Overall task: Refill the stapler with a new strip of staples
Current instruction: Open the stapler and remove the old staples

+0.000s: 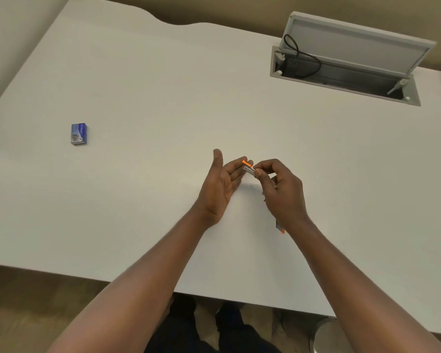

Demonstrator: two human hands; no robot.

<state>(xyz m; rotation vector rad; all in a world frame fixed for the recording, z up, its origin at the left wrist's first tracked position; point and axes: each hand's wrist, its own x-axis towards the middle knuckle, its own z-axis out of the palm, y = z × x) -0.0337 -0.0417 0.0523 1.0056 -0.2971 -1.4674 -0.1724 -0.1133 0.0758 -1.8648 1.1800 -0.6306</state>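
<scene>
A small stapler (249, 169) with a grey metal body and orange parts sits between my two hands above the middle of the white table (143, 103). My right hand (281, 189) grips it with curled fingers and hides most of it; an orange end (282, 230) shows below my right wrist. My left hand (223, 183) is beside it with palm turned up and fingers straight, the fingertips touching the orange front end. A small blue staple box (79, 134) lies on the table far to the left, apart from both hands.
An open cable hatch (346, 72) with a raised grey lid and a black cable is set into the table at the back right. The table's near edge runs across below my forearms. A round metal bin (326, 335) stands on the floor under the table.
</scene>
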